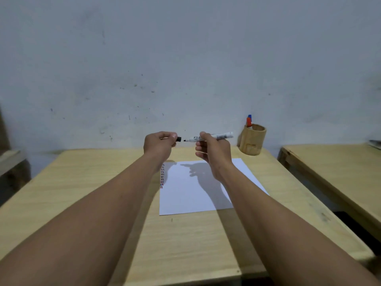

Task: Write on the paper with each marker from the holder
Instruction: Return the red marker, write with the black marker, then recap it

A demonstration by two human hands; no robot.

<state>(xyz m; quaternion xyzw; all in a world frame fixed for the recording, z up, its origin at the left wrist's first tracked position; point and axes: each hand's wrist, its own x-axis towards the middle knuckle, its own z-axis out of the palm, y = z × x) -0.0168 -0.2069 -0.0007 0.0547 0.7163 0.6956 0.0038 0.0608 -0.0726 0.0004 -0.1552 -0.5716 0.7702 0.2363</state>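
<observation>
A white-barrelled marker (214, 137) is held level above the far part of the wooden table (86, 195), gripped by the right hand (213, 155) between thumb and fingers, the remaining fingers loosely curled. Its black tip is bared and points left; the print on the barrel is too small to be read, and the middle of the barrel is covered by the fingers. The black cap (178, 139) is pinched in the closed left hand (159, 145), just left of the tip and apart from it; only its end can be seen past the fingertips.

Below the hands a white sheet of paper (191, 195) lies flat on the table, its right part covered by the right forearm and darkened by the hands' shadow. A column of short red and blue marks (162, 176) runs down the left edge; what they spell cannot be made out.

At the far right of the table, against the wall, stands a wooden holder (252, 142). Only a red-capped marker (249, 122) and, behind it, a blue-capped marker (249, 116) show above its rim.
</observation>
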